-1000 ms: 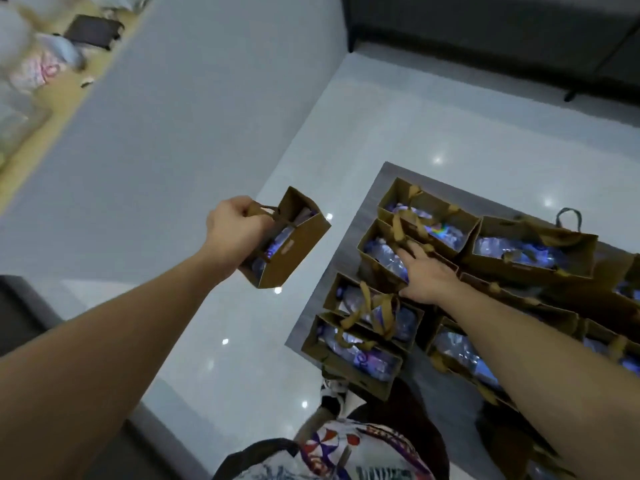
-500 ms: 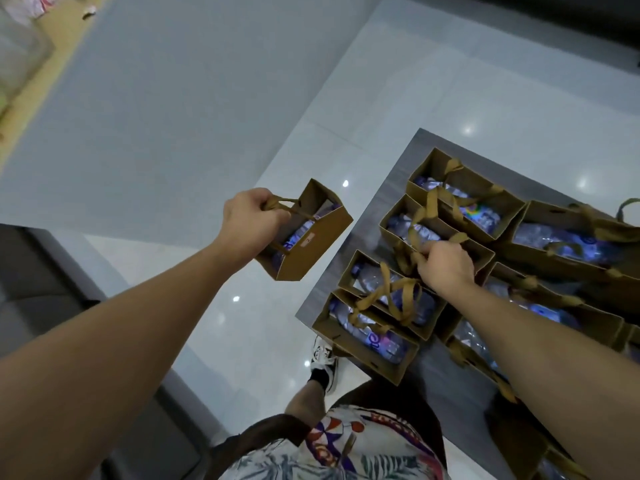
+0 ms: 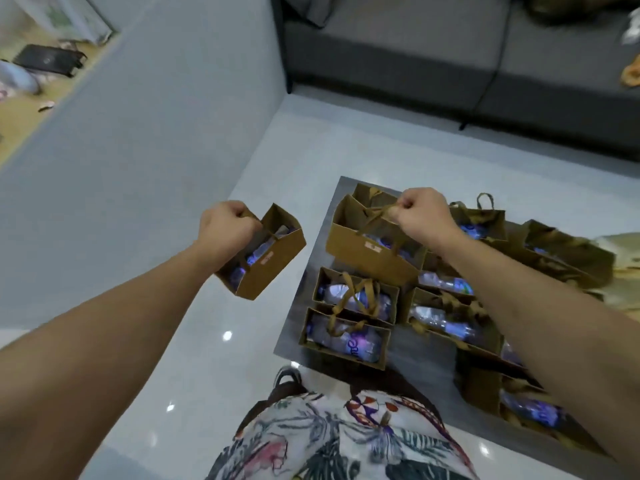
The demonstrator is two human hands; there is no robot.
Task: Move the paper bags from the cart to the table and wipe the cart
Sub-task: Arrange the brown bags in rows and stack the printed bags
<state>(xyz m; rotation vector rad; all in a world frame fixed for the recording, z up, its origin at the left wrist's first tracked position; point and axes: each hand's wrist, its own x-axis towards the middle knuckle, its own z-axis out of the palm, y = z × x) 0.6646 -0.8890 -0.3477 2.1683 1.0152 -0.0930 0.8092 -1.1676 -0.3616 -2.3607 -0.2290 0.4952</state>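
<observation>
Above the cart, each fist grips a bag's handles: left hand holds bag one over the floor; right hand lifts bag two. Transfer step underway. Next: carry both to the table, not in view.

Both forearms are bare from the frame edges down to the wrists, with no sleeve, watch or bracelet showing on either. The left hand and right hand wear no gloves or rings that can be made out. At the bottom centre of the frame is a white shirt with a busy print of dark palm-like leaves and red and pink patches. A dark shoe with pale laces shows just above it.
</observation>
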